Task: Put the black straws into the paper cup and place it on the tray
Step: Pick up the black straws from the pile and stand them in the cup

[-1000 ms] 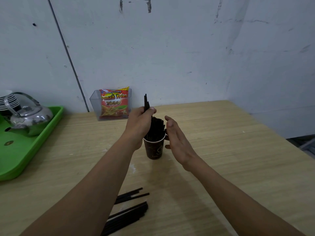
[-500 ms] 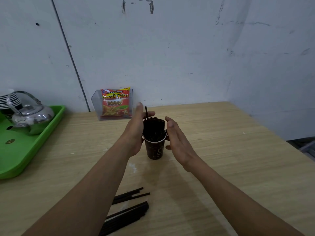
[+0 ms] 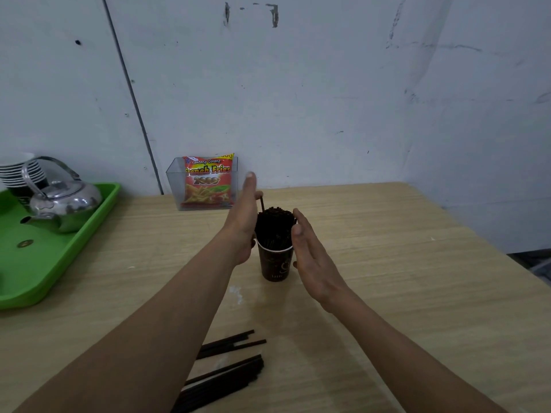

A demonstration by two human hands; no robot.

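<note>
I'm in the filling step. My left hand [image 3: 243,222], fingers straight and flat, presses on the left side of the straws [image 3: 275,223] bunched upright in the cup [image 3: 275,263]. My right hand [image 3: 310,257], also flat and gripping nothing, stands just right of the cup; I can't tell whether it touches. One straw pokes above the bunch on its left.

Some loose straws [image 3: 229,374] lie in front of the cup, nearer me, so I judge the filling unfinished. Next I'd gather those and drop them in. Then I'd carry the cup to the tray [image 3: 38,278], well left of the cup, and set it on a bare patch beside the kettle [image 3: 65,201]. The cup looks top-heavy, so I'd grip it low.

The table [image 3: 402,278] is pale wood-grain. A snack packet [image 3: 207,186] stands in a clear box [image 3: 176,186] behind and left of the cup. Scuffed grey walls [image 3: 298,99] meet in a corner behind and right of it.
</note>
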